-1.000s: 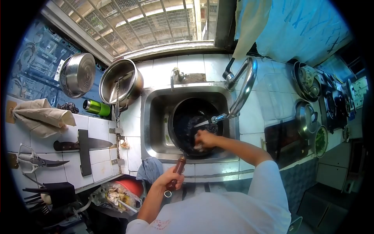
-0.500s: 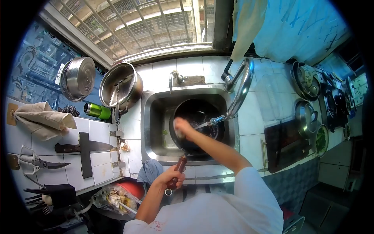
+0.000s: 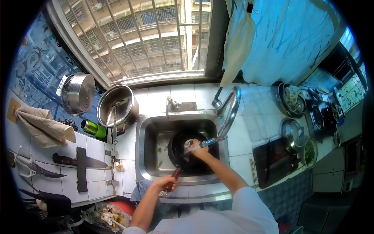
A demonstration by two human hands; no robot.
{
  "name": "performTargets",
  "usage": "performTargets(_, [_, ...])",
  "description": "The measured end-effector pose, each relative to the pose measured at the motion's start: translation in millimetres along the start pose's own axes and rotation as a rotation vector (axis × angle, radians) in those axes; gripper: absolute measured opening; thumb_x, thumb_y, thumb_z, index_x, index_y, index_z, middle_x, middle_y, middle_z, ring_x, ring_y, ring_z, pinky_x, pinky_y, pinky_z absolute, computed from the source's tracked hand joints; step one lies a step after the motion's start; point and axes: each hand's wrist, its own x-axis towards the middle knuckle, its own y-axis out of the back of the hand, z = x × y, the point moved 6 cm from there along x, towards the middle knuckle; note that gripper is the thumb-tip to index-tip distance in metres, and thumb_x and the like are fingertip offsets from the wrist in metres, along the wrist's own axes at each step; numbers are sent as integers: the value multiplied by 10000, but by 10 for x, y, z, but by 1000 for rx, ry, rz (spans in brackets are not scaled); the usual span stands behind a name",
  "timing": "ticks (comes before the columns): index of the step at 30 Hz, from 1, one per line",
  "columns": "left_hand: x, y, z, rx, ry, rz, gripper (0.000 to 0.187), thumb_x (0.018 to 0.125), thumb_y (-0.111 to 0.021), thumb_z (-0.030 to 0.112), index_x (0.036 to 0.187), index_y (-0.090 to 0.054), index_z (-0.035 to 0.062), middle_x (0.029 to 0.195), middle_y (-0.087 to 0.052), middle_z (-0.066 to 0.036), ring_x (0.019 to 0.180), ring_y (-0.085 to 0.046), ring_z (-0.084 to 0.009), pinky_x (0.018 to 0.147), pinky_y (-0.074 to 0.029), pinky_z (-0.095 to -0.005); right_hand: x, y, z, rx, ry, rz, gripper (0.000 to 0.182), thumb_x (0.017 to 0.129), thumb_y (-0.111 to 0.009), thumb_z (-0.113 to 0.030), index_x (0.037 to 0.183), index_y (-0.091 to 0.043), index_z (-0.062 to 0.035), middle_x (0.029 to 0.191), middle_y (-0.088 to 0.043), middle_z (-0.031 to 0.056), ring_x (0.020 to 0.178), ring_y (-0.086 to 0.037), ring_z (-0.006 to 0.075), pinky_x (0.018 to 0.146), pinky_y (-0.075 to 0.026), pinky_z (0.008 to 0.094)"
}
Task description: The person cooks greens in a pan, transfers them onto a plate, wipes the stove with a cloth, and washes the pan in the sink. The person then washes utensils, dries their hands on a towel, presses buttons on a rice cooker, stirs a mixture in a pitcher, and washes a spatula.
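A dark wok (image 3: 176, 151) lies in the steel sink (image 3: 141, 156), with its brown wooden handle (image 3: 177, 173) pointing toward me over the front rim. My left hand (image 3: 168, 182) is wrapped around that handle. Inside the wok, my right hand (image 3: 198, 150) is closed on a pale, soft-looking scrubber (image 3: 189, 143), partly hidden by the fingers. Just beside this hand is the nozzle of the curved chrome faucet (image 3: 235, 103), with water running into the wok. Green scraps (image 3: 159, 163) lie on the sink bottom.
Left of the sink are a deep pot (image 3: 130, 102), a green bottle (image 3: 94, 128), a knife (image 3: 95, 162) and pruning shears (image 3: 39, 168). To the right stand a dark board (image 3: 269, 171), a lidded pan (image 3: 291, 136) and a bowl of greens (image 3: 310, 152).
My right hand has moved from the wok's left side toward its middle, under the faucet nozzle. The left hand keeps its hold on the handle. The camera view has tilted upward.
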Motion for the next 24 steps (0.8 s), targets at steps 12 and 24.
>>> performTargets(12, [750,177,805,2,-179,462,618,782,-445,597,1113,-516,81,1029,-558,-164,945,-539,-277,800,-427,-453,-135,134,-328,1022,-67,-51,158,778,-611,-229,790,-581,-74,717,-564,-8,630,-490,63,551,-395,205])
performTargets(24, [1852,-75,820,-417,-358,30,418,832,-470,459,1008,-550,88,1028,-580,-105,964,-556,-237,820,-463,-395,-148,202,-653,40,225,142,348,787,-507,-328,611,-560,-33,638,-554,180,623,-545,358,567,-410,446])
